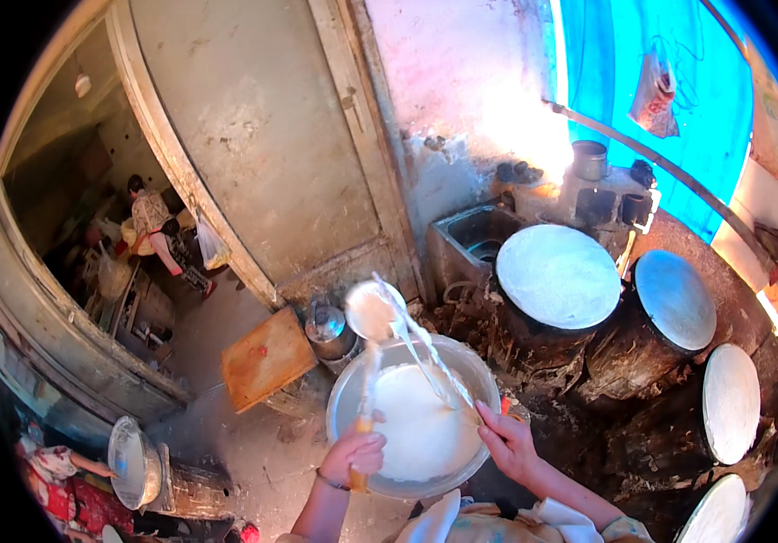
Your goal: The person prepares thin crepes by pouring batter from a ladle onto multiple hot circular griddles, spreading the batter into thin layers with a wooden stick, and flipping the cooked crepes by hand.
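A wide metal basin (344,434) holds white batter (416,425) just in front of me. My left hand (355,455) grips the handle of a ladle (370,312) whose bowl, lifted above the basin's far rim, is full of batter. White batter streams from the ladle down into the basin. My right hand (507,442) rests at the basin's right rim, its fingers closed on a thin stick (425,344) that slants up toward the ladle.
Several round griddles (558,275) coated white sit on a dark earthen stove to the right. A metal sink (470,237), a kettle (327,330) and a wooden board (267,357) lie beyond the basin. Other people (149,217) stand in the doorway at left.
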The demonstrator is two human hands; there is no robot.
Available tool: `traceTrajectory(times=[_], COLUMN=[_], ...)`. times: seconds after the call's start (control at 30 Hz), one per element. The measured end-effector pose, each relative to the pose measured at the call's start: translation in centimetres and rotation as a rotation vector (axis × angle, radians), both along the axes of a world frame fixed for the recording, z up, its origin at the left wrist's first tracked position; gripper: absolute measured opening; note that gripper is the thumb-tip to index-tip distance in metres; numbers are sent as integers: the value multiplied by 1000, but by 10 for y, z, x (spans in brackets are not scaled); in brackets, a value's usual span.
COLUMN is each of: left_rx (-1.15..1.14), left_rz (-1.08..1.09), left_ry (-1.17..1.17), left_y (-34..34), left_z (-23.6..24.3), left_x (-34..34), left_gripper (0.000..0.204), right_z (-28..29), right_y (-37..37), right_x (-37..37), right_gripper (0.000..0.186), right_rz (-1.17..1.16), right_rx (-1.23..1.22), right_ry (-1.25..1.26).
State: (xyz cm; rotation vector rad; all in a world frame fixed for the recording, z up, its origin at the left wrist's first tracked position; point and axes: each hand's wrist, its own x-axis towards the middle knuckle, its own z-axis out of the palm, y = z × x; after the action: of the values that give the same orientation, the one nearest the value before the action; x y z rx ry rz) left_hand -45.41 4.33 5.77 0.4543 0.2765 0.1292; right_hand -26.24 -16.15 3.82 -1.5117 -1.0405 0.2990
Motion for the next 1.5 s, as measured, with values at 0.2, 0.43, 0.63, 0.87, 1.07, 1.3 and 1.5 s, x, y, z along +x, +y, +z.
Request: traceTrajectory(times=[0.2, 0.43, 0.63, 0.87, 1.07, 1.3, 1.5], left_rx=[-547, 305, 423, 36, 279, 320, 579], left_rz=[-19, 84, 169, -264, -740, -1055, -983], left_ry=[18, 105, 236, 254, 184, 50, 47], left_y=[10, -3, 18, 7, -94, -272, -403], left_z=[-30, 112, 114, 31, 67, 65, -31], left_x=[3, -20, 6, 110, 287, 468, 588], left_gripper=[27, 30, 27, 28, 30, 39, 56], right_z=[-19, -31, -27, -51, -55, -56, -105], right_y=[26, 38, 40, -20, -135, -247, -303], right_x=[24, 54, 67, 105, 165, 248, 318], right_gripper=[41, 42, 34, 30, 36, 27, 25], right_rz=[-57, -169, -177, -286, -763, -1263, -1535], right_rx=[-54, -96, 82, -195, -164, 45, 94], right_ry=[102, 408, 452, -214, -230, -34, 388])
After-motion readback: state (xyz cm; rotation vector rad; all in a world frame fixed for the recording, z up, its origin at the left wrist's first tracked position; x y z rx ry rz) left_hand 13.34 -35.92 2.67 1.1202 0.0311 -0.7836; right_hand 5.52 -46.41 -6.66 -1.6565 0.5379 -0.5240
